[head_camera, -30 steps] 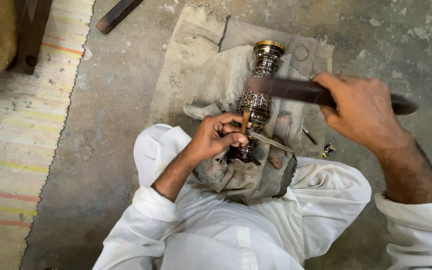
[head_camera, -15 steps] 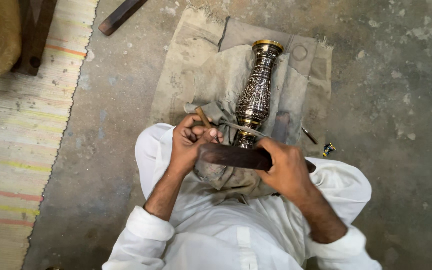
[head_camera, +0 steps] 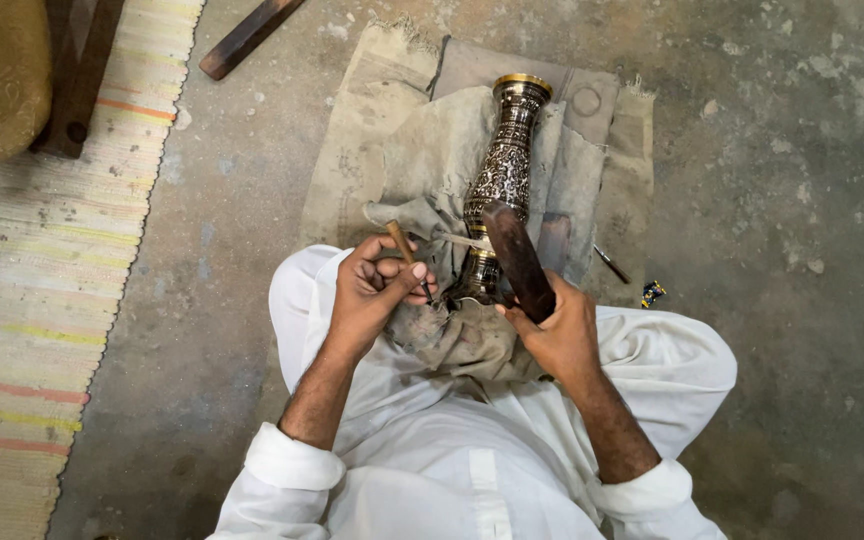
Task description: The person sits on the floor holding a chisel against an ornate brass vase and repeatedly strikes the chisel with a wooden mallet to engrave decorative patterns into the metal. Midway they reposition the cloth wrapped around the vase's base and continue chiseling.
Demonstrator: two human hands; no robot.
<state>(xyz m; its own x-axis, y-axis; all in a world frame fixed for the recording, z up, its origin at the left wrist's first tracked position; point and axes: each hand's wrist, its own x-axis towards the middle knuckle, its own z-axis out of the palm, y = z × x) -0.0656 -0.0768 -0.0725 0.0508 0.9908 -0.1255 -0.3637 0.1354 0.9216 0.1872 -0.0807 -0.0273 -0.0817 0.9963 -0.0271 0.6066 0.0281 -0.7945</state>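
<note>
- Your right hand [head_camera: 557, 335] grips the dark wooden mallet [head_camera: 518, 260], now swung upright from its earlier crosswise lie.
- Your left hand [head_camera: 372, 290] still pinches the chisel [head_camera: 404, 250].
- The engraved brass vase [head_camera: 502, 175] lies at frame centre on grey cloth [head_camera: 422, 160].

Seated with knees spread, the person reaches both bare forearms forward from rolled white sleeves, the two hands meeting close together above the lap. The left hand [head_camera: 377, 285] is curled into a tight pinch, thumb pressed against bent fingertips around a thin rod-like tool, wrist slightly cocked inward. The right hand [head_camera: 552, 325] is wrapped in a firm fist around the end of a dark wooden bar, knuckles facing up, the forearm angled in from the right.
</note>
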